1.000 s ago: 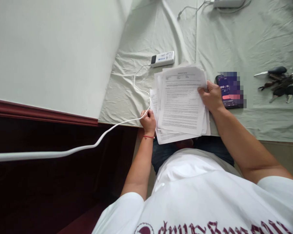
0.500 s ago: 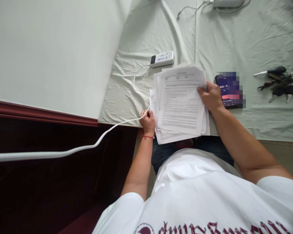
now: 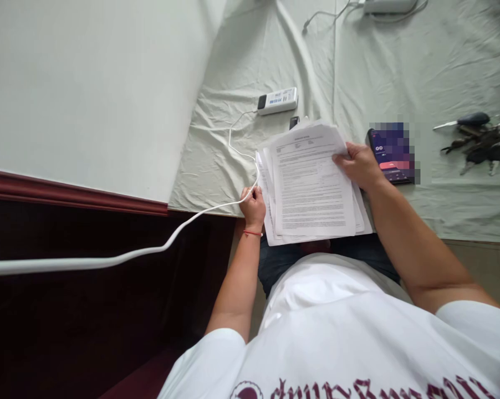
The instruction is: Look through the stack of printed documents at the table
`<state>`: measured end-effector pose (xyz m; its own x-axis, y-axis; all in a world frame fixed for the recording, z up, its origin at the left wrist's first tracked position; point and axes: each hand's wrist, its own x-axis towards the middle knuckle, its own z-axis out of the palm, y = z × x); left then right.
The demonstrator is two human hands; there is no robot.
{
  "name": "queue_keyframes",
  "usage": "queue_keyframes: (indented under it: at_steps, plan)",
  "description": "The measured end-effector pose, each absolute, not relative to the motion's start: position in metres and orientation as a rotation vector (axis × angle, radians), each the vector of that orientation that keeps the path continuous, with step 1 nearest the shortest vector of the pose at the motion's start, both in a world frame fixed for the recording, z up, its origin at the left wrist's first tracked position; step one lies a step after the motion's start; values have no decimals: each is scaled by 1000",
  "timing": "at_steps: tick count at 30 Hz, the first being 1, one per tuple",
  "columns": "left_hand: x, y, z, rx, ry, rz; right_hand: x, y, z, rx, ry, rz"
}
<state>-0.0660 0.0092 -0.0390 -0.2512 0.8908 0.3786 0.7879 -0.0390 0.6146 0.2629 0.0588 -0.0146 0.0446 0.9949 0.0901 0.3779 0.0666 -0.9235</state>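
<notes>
Papers [image 3: 314, 188]: loose, slightly fanned stack, lower ends overhanging the near edge of the cloth-covered surface [image 3: 449, 205], right of its near left corner. My right hand [image 3: 360, 165] pinches the right edge, thumb on top, other fingers mostly hidden, presumably so the sheets don't slide apart and the print faces up. My left hand [image 3: 253, 209] is by the papers' left edge, fingers curled in; can't tell if they grip paper, maybe just steadying that side. White cable [image 3: 195, 213] passes over that hand and off the near edge; slack probably gives it reach from the power bank [image 3: 278, 101] farther in. Phone [image 3: 389, 155] lies just right of my right hand, keys [image 3: 480, 147] and screwdriver [image 3: 473, 119] beyond, likely there to leave room.
</notes>
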Motion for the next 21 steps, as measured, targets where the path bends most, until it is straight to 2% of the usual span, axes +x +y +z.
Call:
queue_keyframes:
  at_steps: [11,21]
  plan:
    - [-61,11,-33,1827,2110,1047,253,51,0,-1629,-1666,830]
    - [-58,13,-32,1837,2118,1056,244,49,-10,-1568,-1598,780]
